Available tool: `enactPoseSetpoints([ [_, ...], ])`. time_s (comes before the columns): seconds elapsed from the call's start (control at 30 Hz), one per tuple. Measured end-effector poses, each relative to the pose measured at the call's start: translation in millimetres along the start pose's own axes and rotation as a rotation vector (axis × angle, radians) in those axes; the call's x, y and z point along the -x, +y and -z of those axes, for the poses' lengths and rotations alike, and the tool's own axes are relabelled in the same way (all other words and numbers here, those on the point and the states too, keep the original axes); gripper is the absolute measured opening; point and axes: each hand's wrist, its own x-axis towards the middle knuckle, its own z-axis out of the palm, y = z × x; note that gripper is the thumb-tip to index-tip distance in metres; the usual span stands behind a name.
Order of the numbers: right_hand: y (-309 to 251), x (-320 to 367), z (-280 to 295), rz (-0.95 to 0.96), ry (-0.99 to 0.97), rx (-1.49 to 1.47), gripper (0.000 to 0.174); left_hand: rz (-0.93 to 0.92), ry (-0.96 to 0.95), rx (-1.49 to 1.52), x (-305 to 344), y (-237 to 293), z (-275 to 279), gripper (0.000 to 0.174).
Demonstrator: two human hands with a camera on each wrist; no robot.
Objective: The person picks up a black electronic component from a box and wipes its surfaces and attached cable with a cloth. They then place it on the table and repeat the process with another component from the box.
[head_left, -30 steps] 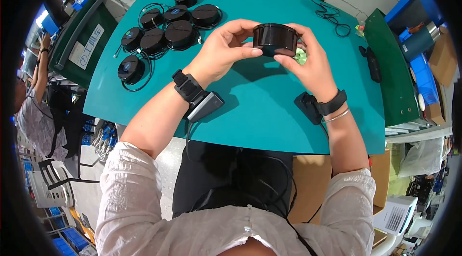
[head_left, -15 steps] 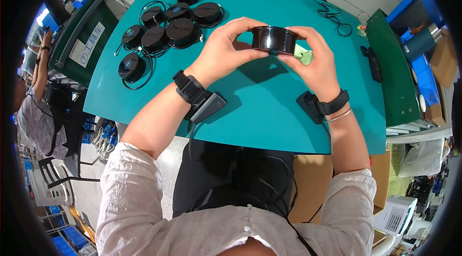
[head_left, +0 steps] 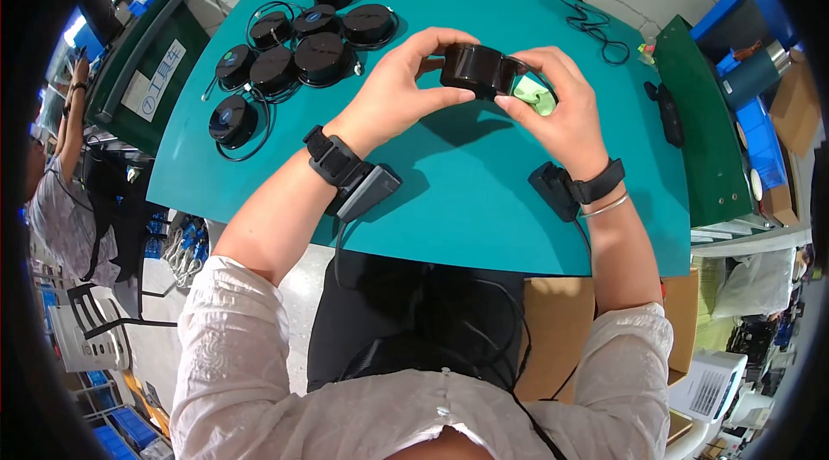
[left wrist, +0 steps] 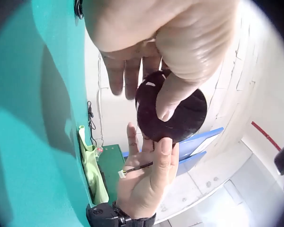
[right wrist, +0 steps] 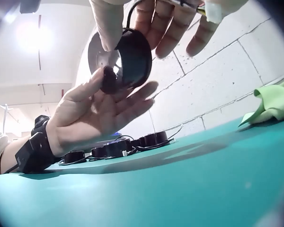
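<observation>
Over the table, a glossy black round puck-shaped housing (head_left: 471, 69) is held up between both hands. My left hand (head_left: 389, 93) grips its left side, fingers behind and thumb across a flat face, as the left wrist view shows. My right hand (head_left: 566, 106) pinches the opposite edge between thumb and fingers. A short dark cable with a white connector (left wrist: 122, 174) runs from the housing along the right palm. In the right wrist view, the right thumb (right wrist: 109, 28) lies against the housing's edge. Behind the right hand, a light green cloth (head_left: 537, 95) lies on the table.
Several similar black round housings (head_left: 324, 58) with coiled cables stand at the table's back left. A black cable (head_left: 596, 24) lies at the back right, and a dark object (head_left: 665, 114) near the right edge. Green cabinets (head_left: 704, 132) flank the teal table (head_left: 466, 218).
The housing has turned in the hands from level to tilted, its right end swinging round, and has shifted slightly left. A cable now shows by the right fingers. More of the green cloth is visible.
</observation>
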Motion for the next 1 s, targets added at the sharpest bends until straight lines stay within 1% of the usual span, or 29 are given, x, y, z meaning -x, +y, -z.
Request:
enactPoseSetpoints([
  [0.03, 0, 0, 0, -0.006, -0.037, 0.046, 0.041, 0.002, 0.001, -0.001, 0, 2, 1, 0.051],
  [0.1, 3, 1, -2, -0.033, -0.067, 0.013, 0.042, 0.049, -0.086, -0.163, 0, 6, 4, 0.050],
  [0.13, 5, 2, -3, -0.060, -0.097, -0.016, 0.042, 0.049, -0.086, -0.165, 0, 6, 4, 0.050],
  [0.17, 7, 3, -5, -0.060, -0.097, -0.016, 0.042, 0.132, -0.064, -0.050, 1, 6, 3, 0.049],
  [0.2, 10, 4, -7, -0.142, -0.060, -0.193, 0.042, 0.213, -0.042, 0.065, 1, 5, 3, 0.048],
  [0.23, 11, 3, -7, -0.223, -0.024, -0.370, 0.042, 0.209, -0.040, 0.066, 1, 1, 3, 0.048],
  [0.27, 12, 2, -5, -0.222, -0.027, -0.368, 0.042, 0.220, -0.030, 0.160, 1, -6, 5, 0.046],
  [0.3, 13, 0, -2, -0.279, 0.010, -0.550, 0.042, 0.232, -0.019, 0.252, 1, -9, 5, 0.044],
  [0.33, 14, -1, 1, -0.335, 0.048, -0.732, 0.042, 0.232, -0.018, 0.253, 1, -10, 7, 0.044],
  [0.37, 18, -1, 4, -0.348, 0.037, -0.767, 0.042, 0.327, -0.014, 0.375, 1, -10, 8, 0.042],
  [0.4, 21, -2, 4, -0.347, 0.038, -0.768, 0.042, 0.422, -0.012, 0.497, 0, -10, 9, 0.041],
  [0.43, 24, -1, 3, -0.384, 0.000, -0.782, 0.044, 0.418, -0.017, 0.595, 0, -11, 8, 0.040],
  [0.47, 26, -1, 2, -0.419, -0.039, -0.796, 0.045, 0.418, -0.021, 0.592, -1, -11, 7, 0.040],
  [0.5, 25, 0, 0, -0.417, -0.035, -0.796, 0.045, 0.415, 0.002, 0.663, 0, -10, 6, 0.040],
  [0.53, 22, 2, -4, -0.415, -0.082, -0.763, 0.047, 0.411, 0.027, 0.737, 1, -9, 6, 0.041],
  [0.57, 20, 3, -6, -0.412, -0.131, -0.728, 0.048, 0.408, 0.027, 0.737, 1, -9, 5, 0.041],
  [0.6, 20, 4, -8, -0.410, -0.134, -0.726, 0.048, 0.408, 0.013, 0.732, 1, -9, 5, 0.041],
  [0.67, 22, 6, -12, -0.314, -0.161, -0.600, 0.054, 0.407, 0.005, 0.727, 1, -11, 5, 0.042],
  [0.7, 20, 5, -10, -0.348, -0.175, -0.663, 0.055, 0.415, -0.013, 0.719, 0, -13, 5, 0.042],
  [0.8, 23, 4, -11, -0.323, -0.166, -0.760, 0.051, 0.448, -0.020, 0.673, 2, -17, 6, 0.042],
  [0.93, 16, 3, -9, -0.373, -0.170, -0.723, 0.047, 0.517, -0.013, 0.602, 1, -16, 7, 0.042],
  [0.97, 18, 4, -9, -0.369, -0.161, -0.742, 0.046, 0.517, -0.010, 0.603, 2, -14, 6, 0.042],
  [1.0, 19, 4, -9, -0.365, -0.152, -0.760, 0.046, 0.496, -0.034, 0.670, 1, -12, 3, 0.042],
])
